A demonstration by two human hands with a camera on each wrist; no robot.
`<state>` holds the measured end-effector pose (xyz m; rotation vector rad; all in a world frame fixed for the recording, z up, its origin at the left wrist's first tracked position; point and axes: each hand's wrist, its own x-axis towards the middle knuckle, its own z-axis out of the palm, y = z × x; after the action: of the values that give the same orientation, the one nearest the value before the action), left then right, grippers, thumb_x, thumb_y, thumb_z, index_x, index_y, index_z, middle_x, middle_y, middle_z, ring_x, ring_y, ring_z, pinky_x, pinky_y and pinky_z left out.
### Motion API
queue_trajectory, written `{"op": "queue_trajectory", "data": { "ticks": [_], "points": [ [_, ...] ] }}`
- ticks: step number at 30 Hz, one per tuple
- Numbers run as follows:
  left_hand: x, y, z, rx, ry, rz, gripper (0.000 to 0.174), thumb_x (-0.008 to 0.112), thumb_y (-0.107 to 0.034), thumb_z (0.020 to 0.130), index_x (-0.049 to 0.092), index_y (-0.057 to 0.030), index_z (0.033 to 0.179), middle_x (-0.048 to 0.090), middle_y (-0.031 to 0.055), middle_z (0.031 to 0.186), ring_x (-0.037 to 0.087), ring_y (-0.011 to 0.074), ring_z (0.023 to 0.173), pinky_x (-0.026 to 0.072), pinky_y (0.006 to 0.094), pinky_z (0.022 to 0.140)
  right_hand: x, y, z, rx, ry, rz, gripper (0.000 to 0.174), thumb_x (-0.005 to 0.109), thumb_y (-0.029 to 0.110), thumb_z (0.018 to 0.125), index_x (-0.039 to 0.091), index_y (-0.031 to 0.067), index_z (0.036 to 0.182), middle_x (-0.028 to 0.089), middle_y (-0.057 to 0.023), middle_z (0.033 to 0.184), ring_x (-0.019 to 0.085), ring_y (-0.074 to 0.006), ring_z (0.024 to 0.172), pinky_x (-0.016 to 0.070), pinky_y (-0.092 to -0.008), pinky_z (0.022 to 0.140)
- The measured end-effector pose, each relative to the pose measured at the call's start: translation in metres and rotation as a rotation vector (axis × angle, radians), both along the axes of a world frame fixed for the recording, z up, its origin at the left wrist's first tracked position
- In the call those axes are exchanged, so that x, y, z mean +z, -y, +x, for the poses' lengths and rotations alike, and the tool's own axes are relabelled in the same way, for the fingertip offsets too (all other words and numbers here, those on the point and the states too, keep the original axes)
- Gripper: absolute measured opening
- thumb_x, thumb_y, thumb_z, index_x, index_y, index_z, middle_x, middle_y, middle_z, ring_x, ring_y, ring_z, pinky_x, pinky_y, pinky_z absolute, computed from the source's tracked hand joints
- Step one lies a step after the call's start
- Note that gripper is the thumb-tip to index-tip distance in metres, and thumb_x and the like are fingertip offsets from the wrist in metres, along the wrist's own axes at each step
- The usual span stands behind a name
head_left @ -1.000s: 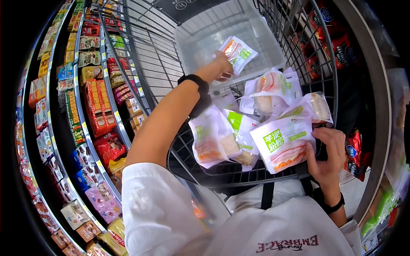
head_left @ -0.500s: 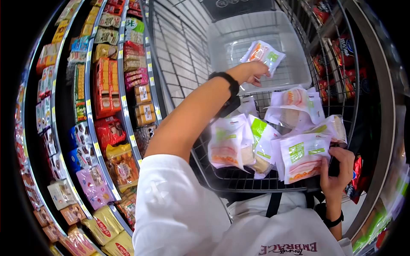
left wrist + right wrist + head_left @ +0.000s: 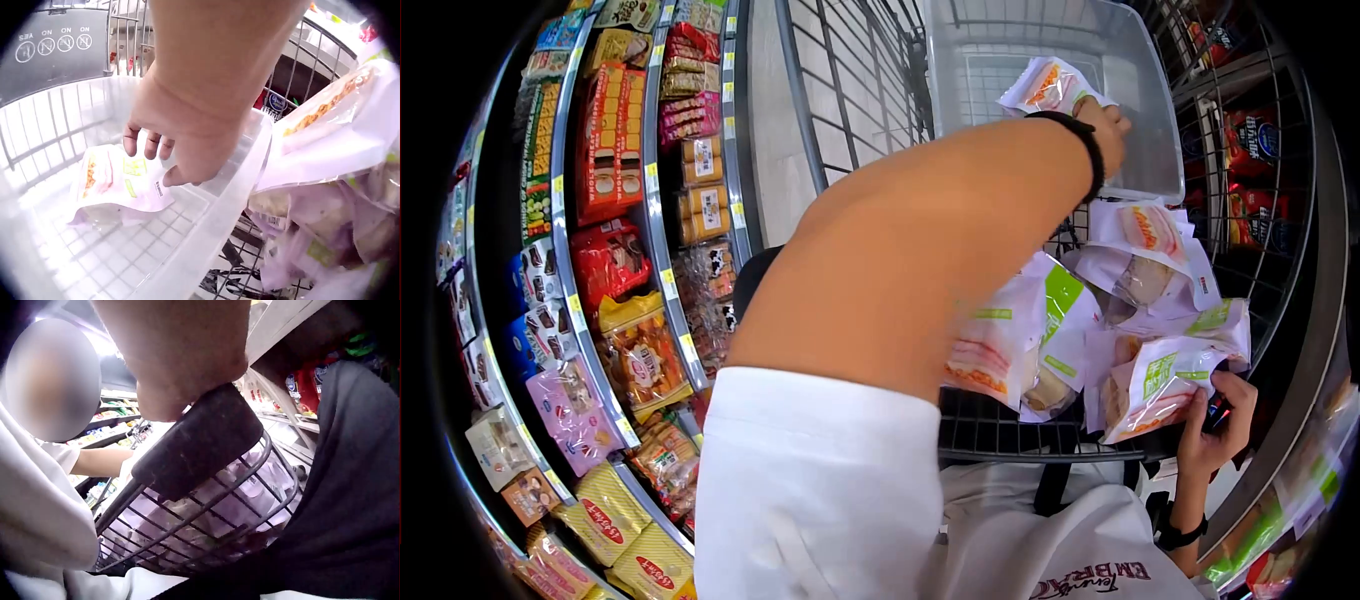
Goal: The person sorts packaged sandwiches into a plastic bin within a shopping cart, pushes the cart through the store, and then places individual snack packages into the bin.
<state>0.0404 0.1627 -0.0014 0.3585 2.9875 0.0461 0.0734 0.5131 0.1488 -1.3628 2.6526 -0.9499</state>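
while the right hand [image 3: 1205,455] pinches a second packet [image 3: 1168,382] by the near right corner of the cart [image 3: 1040,456], the left hand [image 3: 190,134] has shifted rightward, fingers and thumb apart, leaving the white packet [image 3: 119,178] in the clear bin [image 3: 219,228], seemingly unheld.

Over the clear bin [image 3: 1148,140], room is opening above and to the right of the single wrapped pack [image 3: 1048,86]. The left arm [image 3: 900,240] is blocking the frame's middle, wrapped packs [image 3: 1145,235] are crowding the lower right, and wire sides [image 3: 800,100] are limiting sideways passage.
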Motion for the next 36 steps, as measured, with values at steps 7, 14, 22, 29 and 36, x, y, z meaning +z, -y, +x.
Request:
{"op": "queue_trajectory", "data": {
  "ticks": [7, 14, 22, 29, 36],
  "points": [
    [0.011, 0.009, 0.003, 0.046, 0.221, -0.146, 0.027, 0.065, -0.017, 0.083, 0.073, -0.0124, 0.109, 0.067, 0.0059, 0.109, 0.061, 0.0267, 0.106, 0.0536, 0.0452, 0.078, -0.001, 0.003, 0.001, -0.007, -0.032, 0.021, 0.021, 0.065, -0.005, 0.079, 0.061, -0.0035, 0.100, 0.064, -0.0161, 0.095, 0.060, -0.0303, 0.088, 0.0466, -0.0372, 0.084],
    [0.040, 0.044, -0.015, 0.043, -0.253, -0.034, 0.013, 0.066, -0.019, 0.082, 0.075, -0.0149, 0.091, 0.072, 0.0077, 0.100, 0.067, 0.0299, 0.103, 0.0548, 0.0465, 0.085, 0.007, 0.010, 0.001, -0.006, -0.084, 0.026, 0.022, 0.067, -0.004, 0.074, 0.063, -0.0012, 0.095, 0.064, -0.0159, 0.093, 0.060, -0.0310, 0.088, 0.0463, -0.0374, 0.082],
    [0.202, 0.064, 0.016, 0.486, 0.182, 1.249, 0.026, 0.060, -0.019, 0.096, 0.061, -0.0069, 0.119, 0.066, 0.0039, 0.114, 0.066, 0.0178, 0.097, 0.0523, 0.0324, 0.085, 0.015, 0.013, -0.002, 0.020, -0.059, -0.095, 0.027, 0.071, -0.004, 0.070, 0.062, 0.0030, 0.094, 0.065, -0.0125, 0.094, 0.059, -0.0316, 0.086, 0.0429, -0.0384, 0.077],
    [0.267, 0.050, 0.055, 0.372, 0.318, 1.657, 0.032, 0.058, -0.018, 0.096, 0.055, 0.0014, 0.121, 0.064, 0.0137, 0.123, 0.066, 0.0159, 0.105, 0.0544, 0.0289, 0.091, 0.022, 0.013, -0.002, 0.028, -0.033, -0.136, 0.037, 0.076, 0.003, 0.068, 0.061, 0.0045, 0.102, 0.065, -0.0117, 0.101, 0.059, -0.0318, 0.092, 0.0410, -0.0389, 0.078],
    [0.295, 0.039, 0.068, 0.308, 0.401, 1.564, 0.041, 0.059, -0.017, 0.095, 0.052, 0.0050, 0.129, 0.059, 0.0209, 0.134, 0.066, 0.0194, 0.108, 0.0546, 0.0296, 0.092, 0.020, 0.011, 0.000, 0.035, -0.041, -0.130, 0.035, 0.076, 0.003, 0.069, 0.061, 0.0051, 0.101, 0.065, -0.0114, 0.101, 0.059, -0.0315, 0.092, 0.0409, -0.0386, 0.079]
  ]
}}
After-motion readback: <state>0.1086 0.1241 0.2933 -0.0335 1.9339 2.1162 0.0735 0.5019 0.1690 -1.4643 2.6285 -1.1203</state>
